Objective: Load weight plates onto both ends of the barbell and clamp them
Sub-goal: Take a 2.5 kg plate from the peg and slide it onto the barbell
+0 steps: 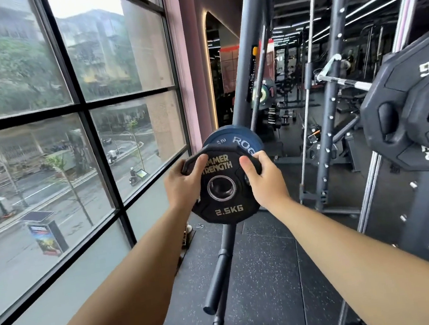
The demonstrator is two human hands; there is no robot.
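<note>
Two bare forearms (132, 295) are stretched forward from the near edge, and a black 2.5 kg plate (229, 210) is gripped between the hands. The left hand (183, 185) is curled round the plate's upper left rim, with the thumb laid over the face. The right hand (263, 180) is wrapped round the upper right rim, with the thumb pressed on the front. The plate is held upright, facing the camera, directly in front of a blue plate (240, 135), of which only the top and right edge are seen. Something grey is seen inside the steel-ringed bore. Whether it is the barbell's end cannot be told.

Below the plate, a black tube (216, 271) is angled from the near floor up toward it. The floor (270, 264) is covered in dark speckled rubber.

The left side of the room is taken up by a large window (83, 106) with black frames, through which a wet street (48, 189) and trees are seen. A pink wall (188, 56) stands at its far end. On the right, grey rack uprights (337, 108) are studded with pegs, and stored black plates (419, 113) are hung near the right edge. Further machines are seen far back under strip lights.
</note>
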